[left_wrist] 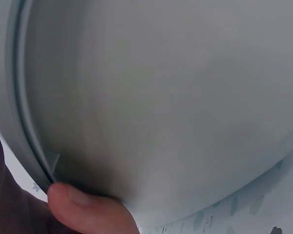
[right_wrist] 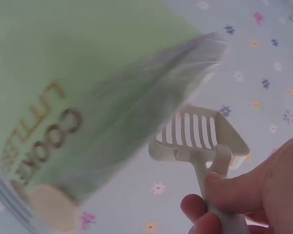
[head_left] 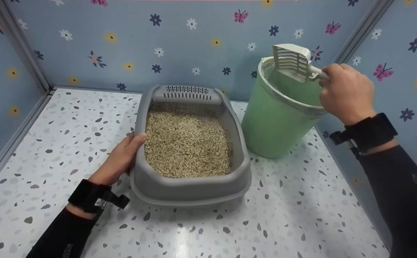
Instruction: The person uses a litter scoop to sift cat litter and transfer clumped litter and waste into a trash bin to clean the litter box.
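A grey litter box (head_left: 194,191) stands on the speckled surface, filled with tan pellet litter (head_left: 190,143). My left hand (head_left: 119,157) grips its left side, thumb over the rim; the left wrist view shows the box's underside and a fingertip against its edge. In my right hand (head_left: 348,91) is a light-coloured slotted litter scoop (head_left: 300,51), gripped by its handle. The scoop's head is above the mouth of a green bin (head_left: 273,122), tilted with its slats showing. Whether anything lies in the scoop, I cannot tell.
The bin has a clear plastic liner (right_wrist: 151,102) folded over its rim and stands right of the litter box. Blue flowered panels (head_left: 122,43) enclose the speckled surface (head_left: 68,143) at the back and both sides.
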{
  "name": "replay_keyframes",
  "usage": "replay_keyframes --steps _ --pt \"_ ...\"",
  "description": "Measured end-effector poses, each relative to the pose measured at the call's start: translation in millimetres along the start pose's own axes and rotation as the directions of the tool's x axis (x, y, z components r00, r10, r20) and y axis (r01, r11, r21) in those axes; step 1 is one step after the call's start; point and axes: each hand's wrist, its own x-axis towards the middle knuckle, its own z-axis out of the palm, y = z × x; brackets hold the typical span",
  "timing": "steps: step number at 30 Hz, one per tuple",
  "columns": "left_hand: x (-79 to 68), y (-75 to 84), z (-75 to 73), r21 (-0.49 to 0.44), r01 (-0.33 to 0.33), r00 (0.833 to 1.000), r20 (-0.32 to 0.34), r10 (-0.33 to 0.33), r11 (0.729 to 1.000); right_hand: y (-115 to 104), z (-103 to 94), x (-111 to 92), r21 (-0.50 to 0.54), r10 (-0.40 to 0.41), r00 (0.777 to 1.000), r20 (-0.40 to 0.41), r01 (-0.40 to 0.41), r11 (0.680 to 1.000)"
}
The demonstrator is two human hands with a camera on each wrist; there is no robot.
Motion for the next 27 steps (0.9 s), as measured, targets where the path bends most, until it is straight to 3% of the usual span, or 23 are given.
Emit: replay_keyframes --steps 3,8,11,15,17,21,24,27 --pt "0.6 0.0 -0.3 0.006 -0.005 1.000 0.006 0.005 1.000 -14.4 -6.9 -4.4 0.033 -0.023 0.998 -0.052 0.024 0.999" --pt "0.5 0.8 -0.1 0.011 -0.002 1.000 0.009 0.002 1.000 -44.0 -13.2 -14.6 0.059 -0.125 0.986 -0.110 0.132 0.989" --pt "-0.7 0.6 0.4 0.007 0.000 1.000 0.013 0.000 1.000 -64.6 -13.6 -20.5 0.071 -0.179 0.982 -0.064 0.184 0.980" --pt "-1.0 -0.1 0.9 -0.003 -0.007 1.000 0.015 0.007 1.000 -92.3 -11.1 -25.0 0.063 -0.247 0.966 0.077 0.242 0.968" --pt "-0.8 0.0 1.0 -0.001 -0.005 1.000 0.012 0.005 1.000 -105.1 -8.2 -25.4 0.056 -0.287 0.945 0.158 0.281 0.958" --pt "-0.8 -0.2 1.2 -0.010 -0.004 1.000 0.009 0.004 1.000 -127.8 2.3 -24.5 0.049 -0.379 0.878 0.292 0.382 0.923" --pt "-1.3 -0.6 1.8 -0.028 -0.007 1.000 0.011 0.008 1.000 -141.9 13.1 -22.7 0.039 -0.439 0.826 0.354 0.456 0.889" --pt "-2.1 -0.2 2.5 -0.029 -0.002 1.000 0.006 0.002 1.000 -152.8 25.1 -19.9 0.014 -0.447 0.795 0.410 0.484 0.875"
